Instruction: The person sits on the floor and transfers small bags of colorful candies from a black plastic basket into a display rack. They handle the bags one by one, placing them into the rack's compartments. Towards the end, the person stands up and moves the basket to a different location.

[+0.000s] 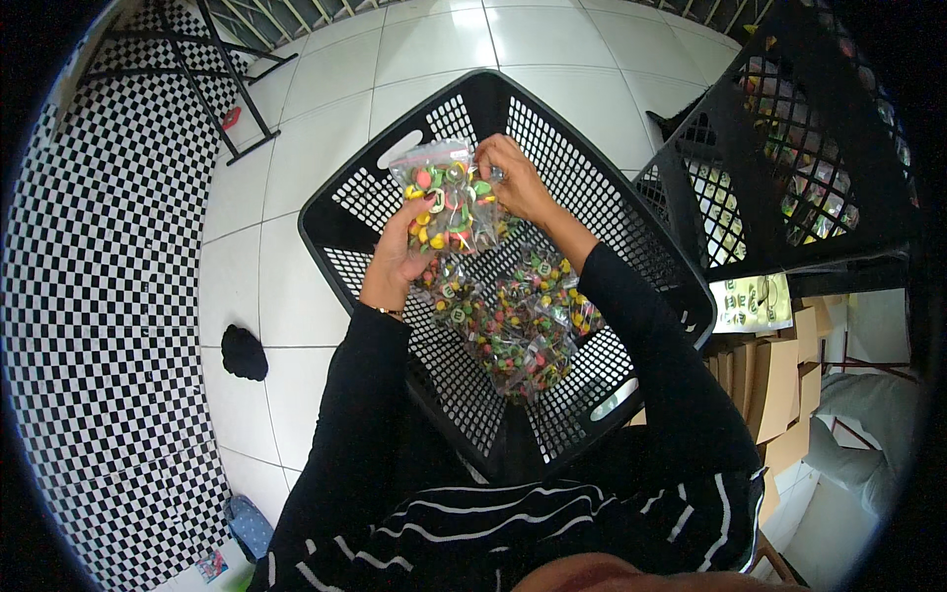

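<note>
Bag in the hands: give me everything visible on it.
The clear plastic bag is a zip-top pouch packed with small round candies in pink, green, yellow and orange. It is held tilted above the black mesh basket. The left hand grips its lower left side; the right hand pinches its upper right edge. Similar filled bags lie below it.

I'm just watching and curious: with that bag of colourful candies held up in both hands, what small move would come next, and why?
Probably lowering the clear bag onto the bags already lying in the black basket. The left hand grips its lower edge and the right hand pinches its top, right above that pile, so setting it down looks like the shortest step.
</note>
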`<control>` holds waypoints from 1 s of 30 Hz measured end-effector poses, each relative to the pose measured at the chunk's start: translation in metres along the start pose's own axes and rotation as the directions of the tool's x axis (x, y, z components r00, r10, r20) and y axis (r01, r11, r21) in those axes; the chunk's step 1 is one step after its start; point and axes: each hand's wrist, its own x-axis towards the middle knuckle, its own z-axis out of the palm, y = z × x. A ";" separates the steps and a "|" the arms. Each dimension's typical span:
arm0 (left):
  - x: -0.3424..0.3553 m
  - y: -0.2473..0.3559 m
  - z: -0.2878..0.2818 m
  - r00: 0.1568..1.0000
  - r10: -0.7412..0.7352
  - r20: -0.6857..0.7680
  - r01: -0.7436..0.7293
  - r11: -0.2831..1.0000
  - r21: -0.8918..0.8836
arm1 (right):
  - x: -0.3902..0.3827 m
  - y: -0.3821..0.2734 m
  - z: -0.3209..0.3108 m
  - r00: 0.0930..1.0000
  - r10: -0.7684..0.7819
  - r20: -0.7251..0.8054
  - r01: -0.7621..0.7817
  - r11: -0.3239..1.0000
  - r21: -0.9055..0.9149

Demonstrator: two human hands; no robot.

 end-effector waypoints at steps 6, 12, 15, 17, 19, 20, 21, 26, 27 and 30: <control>-0.004 0.008 0.006 0.997 0.074 -0.021 -0.074 0.997 -0.016 | -0.022 0.034 0.009 0.921 0.341 0.188 -0.364 0.925 0.105; -0.002 0.010 0.012 0.989 0.145 -0.039 -0.148 0.984 -0.101 | -0.124 0.102 0.038 0.329 0.720 0.610 -0.220 0.687 -0.692; -0.003 0.012 0.006 0.987 0.161 -0.017 -0.162 0.982 -0.093 | -0.161 0.104 0.051 0.412 0.712 0.568 -0.189 0.677 -0.711; -0.004 0.011 0.006 0.988 0.154 -0.025 -0.155 0.983 -0.095 | -0.178 0.100 0.055 0.465 0.705 0.535 -0.172 0.665 -0.726; -0.004 0.012 0.005 0.988 0.148 -0.030 -0.150 0.984 -0.093 | -0.173 0.102 0.055 0.395 0.718 0.573 -0.187 0.674 -0.715; -0.003 0.012 0.004 0.989 0.146 -0.031 -0.148 0.985 -0.091 | -0.157 0.103 0.052 0.293 0.726 0.622 -0.214 0.684 -0.698; -0.001 0.011 0.004 0.989 0.143 -0.031 -0.145 0.985 -0.089 | -0.141 0.104 0.048 0.189 0.723 0.664 -0.242 0.690 -0.682; -0.001 0.011 -0.004 0.984 0.172 -0.046 -0.175 0.983 -0.052 | -0.063 0.078 0.018 0.593 0.420 0.687 -0.437 0.885 -0.164; -0.001 0.011 -0.001 0.981 0.187 -0.050 -0.190 0.980 -0.061 | -0.052 0.076 0.011 0.716 0.325 0.619 -0.410 0.912 -0.004; -0.003 0.013 0.009 0.961 0.272 -0.055 -0.276 0.957 -0.084 | -0.024 0.055 -0.001 0.916 0.189 0.354 -0.237 0.967 0.096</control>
